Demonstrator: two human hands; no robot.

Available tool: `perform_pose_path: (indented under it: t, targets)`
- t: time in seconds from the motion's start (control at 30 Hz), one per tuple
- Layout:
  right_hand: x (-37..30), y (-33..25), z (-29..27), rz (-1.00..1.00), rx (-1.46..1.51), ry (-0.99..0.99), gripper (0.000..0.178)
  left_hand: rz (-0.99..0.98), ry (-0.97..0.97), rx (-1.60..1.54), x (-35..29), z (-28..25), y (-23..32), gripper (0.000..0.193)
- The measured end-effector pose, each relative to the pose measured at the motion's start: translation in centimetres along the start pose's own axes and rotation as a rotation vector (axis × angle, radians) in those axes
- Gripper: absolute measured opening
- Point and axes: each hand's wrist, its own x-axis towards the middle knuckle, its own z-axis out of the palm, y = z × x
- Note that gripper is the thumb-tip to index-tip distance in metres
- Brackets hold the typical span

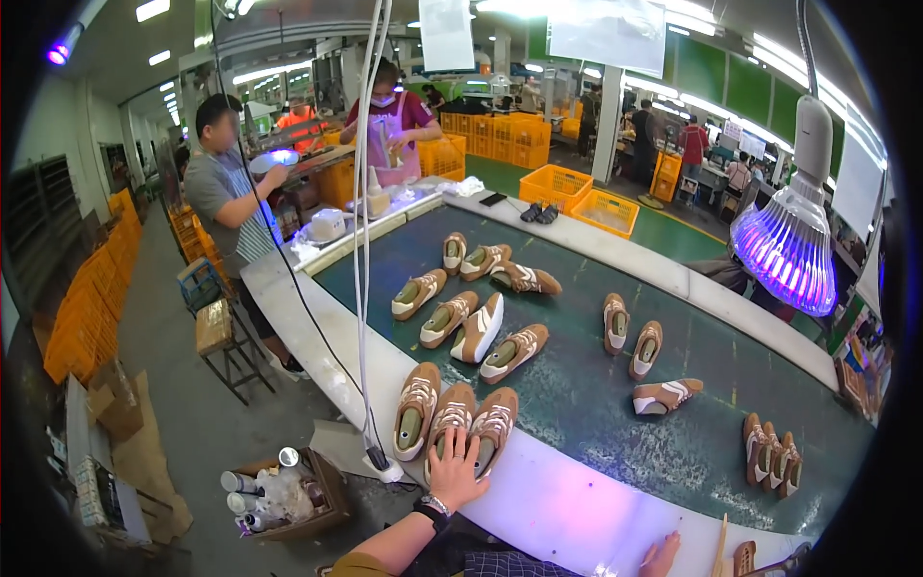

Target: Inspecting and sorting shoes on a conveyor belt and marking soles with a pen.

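Left hand (455,471) lies spread, fingers apart, on the near ends of two tan sneakers (471,433) at the green belt's (615,404) near left edge. Right hand (661,555) rests on the white rim (567,505), its grip unclear.

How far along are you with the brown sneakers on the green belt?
Done: nothing shows as finished. In hand: the left hand rests on the heels of the nearest sneakers at the belt's near edge; the right hand lies empty on the white rim. Left: the other brown sneakers spread untouched across the green belt.
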Motion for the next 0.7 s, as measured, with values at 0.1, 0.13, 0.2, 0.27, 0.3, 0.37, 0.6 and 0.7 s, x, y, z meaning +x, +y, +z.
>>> perform_pose_path:
  t: [0.1, 0.13, 0.2, 0.27, 0.3, 0.37, 0.6, 0.7]
  targets:
    - [0.0, 1.6, 1.2, -0.106, -0.088, 0.081, 0.058, 0.002, 0.019, -0.015, 0.1, 0.1, 0.3, 0.080]
    - [-0.2, 1.5, 1.0, -0.082, -0.049, 0.090, 0.058, -0.002, 0.019, -0.027, -0.1, 0.1, 0.4, 0.079]
    - [-0.3, 1.0, 0.7, -0.057, -0.011, 0.099, 0.057, -0.009, 0.030, -0.016, 0.0, 0.1, 0.5, 0.079]
    - [-0.3, 0.4, 0.3, -0.078, 0.015, 0.126, 0.057, -0.012, 0.041, -0.006, 0.1, 0.2, 0.5, 0.079]
    - [-0.2, 0.3, 0.3, -0.081, 0.015, 0.125, 0.057, -0.015, 0.041, -0.006, 0.1, 0.3, 0.5, 0.079]
    - [0.1, 0.2, 0.4, -0.058, 0.079, 0.133, 0.056, -0.020, 0.056, -0.002, 0.1, 0.5, 0.5, 0.078]
    - [0.0, 2.0, 1.4, -0.108, 0.094, 0.167, 0.055, -0.040, 0.024, -0.021, 0.0, 0.3, 1.0, 0.079]
    - [0.0, 2.3, 1.8, -0.037, 0.136, 0.166, 0.054, -0.025, 0.044, -0.014, -0.3, 0.4, 1.1, 0.079]
